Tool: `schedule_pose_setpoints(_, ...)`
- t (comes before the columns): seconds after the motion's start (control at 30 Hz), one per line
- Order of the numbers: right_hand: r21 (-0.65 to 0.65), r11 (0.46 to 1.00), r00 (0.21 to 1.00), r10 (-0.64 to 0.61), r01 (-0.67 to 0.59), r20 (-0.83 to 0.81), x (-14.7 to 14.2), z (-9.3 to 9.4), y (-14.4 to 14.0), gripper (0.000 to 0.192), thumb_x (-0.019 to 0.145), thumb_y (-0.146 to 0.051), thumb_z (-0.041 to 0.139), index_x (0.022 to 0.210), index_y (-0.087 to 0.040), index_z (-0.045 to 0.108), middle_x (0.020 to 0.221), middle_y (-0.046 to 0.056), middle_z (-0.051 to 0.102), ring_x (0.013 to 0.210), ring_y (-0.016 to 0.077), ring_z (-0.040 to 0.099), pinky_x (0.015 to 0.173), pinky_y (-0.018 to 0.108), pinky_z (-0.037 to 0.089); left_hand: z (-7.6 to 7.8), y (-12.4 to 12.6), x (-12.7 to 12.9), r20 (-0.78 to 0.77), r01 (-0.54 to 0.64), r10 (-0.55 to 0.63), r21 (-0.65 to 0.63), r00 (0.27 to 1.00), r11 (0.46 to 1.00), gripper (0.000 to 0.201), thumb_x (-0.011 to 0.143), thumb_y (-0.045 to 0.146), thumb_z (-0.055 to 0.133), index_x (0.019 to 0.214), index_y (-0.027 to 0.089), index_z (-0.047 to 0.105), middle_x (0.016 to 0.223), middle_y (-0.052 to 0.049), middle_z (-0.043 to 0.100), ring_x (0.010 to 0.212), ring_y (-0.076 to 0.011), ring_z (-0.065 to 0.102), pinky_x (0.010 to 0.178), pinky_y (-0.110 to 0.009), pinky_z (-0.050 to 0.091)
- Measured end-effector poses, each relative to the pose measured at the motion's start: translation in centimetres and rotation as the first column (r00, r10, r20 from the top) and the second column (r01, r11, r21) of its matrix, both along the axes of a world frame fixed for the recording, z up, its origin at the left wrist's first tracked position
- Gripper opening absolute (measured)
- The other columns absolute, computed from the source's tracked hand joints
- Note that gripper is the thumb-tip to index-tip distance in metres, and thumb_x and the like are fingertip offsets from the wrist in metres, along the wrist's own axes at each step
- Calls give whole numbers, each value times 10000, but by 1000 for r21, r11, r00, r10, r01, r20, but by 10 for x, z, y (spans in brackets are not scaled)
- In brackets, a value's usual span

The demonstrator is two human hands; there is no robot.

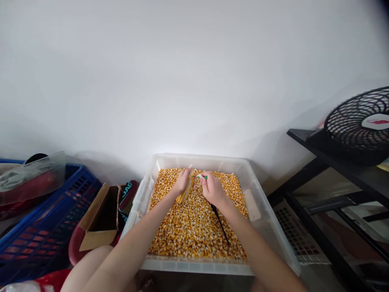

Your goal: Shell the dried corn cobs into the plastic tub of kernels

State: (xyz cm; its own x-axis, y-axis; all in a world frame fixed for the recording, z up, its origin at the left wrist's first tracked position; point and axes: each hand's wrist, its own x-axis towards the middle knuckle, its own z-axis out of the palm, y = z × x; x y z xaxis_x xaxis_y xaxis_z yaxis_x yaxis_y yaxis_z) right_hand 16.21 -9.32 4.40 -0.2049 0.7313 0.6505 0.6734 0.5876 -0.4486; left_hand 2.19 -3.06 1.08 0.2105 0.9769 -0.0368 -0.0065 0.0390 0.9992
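Observation:
My left hand (pixel 183 179) is closed around a corn cob (pixel 188 190) that has a bare, pale strip along its length. In my right hand (pixel 212 188) is a small tool with a green and white handle (pixel 203 177), looking like a screwdriver. Its thin shaft points left and meets the upper part of the cob. Both hands are over a translucent plastic bin (pixel 246 164) of loose yellow and white corn kernels (pixel 191 231). A thin black tool (pixel 223 227) lies on the kernels below my right wrist; its upper end is partly hidden.
A white wall (pixel 188 81) rises right behind the bin. To the left are a cardboard box (pixel 99 239) and a blue basket (pixel 73 202) with a plastic bag on top. On the right, a black fan (pixel 361 117) stands on a black rack (pixel 322 146) above a light crate (pixel 296 231).

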Motion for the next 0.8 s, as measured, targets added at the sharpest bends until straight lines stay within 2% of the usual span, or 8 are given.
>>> schedule_pose_setpoints(0.07,-10,1000,999,-3,3,54,0,-2,2,148,906,-236,328,936,-183,464,776,83,607,669,202,580,620,307,434,1,-2,2,-7,36,-36,-28,999,999,496,807,596,368,566,178,483,426,-10,504,400,-157,495,453,-280,415)
schedule_pose_setpoints(0.2,-60,998,995,7,-1,104,-1,-6,4,153,904,-229,326,953,-184,463,791,89,614,672,208,585,617,310,434,3,-5,5,-46,8,-8,-4,999,1000,505,789,612,398,534,180,452,395,4,478,390,-152,495,436,-260,398)
schedule_pose_setpoints(0.43,-169,986,1000,-8,5,-17,2,0,5,154,920,-261,303,945,-185,435,734,64,600,621,191,572,559,284,403,3,-8,5,-88,31,-25,68,996,997,491,808,590,369,561,178,470,407,17,464,404,-153,491,436,-258,388)
schedule_pose_setpoints(0.6,-249,968,994,-29,2,-106,8,6,6,165,932,-297,287,924,-200,420,703,32,582,581,169,554,535,265,391,6,-13,8,-185,83,-51,170,981,982,453,809,539,405,595,159,530,467,2,498,520,-166,520,510,-257,397)
schedule_pose_setpoints(0.7,-224,975,997,-8,-9,-77,9,9,3,159,932,-286,292,924,-197,423,699,30,584,582,168,553,543,265,386,7,-14,8,-199,103,-65,189,978,977,448,813,529,405,606,155,539,478,1,503,530,-159,519,531,-254,403)
schedule_pose_setpoints(0.8,-152,988,1000,9,-13,-24,6,12,-1,152,925,-264,305,920,-191,437,710,42,593,592,174,560,556,271,386,7,-13,6,-140,96,-81,109,987,989,473,827,552,357,614,162,520,455,11,485,455,-143,489,485,-256,398)
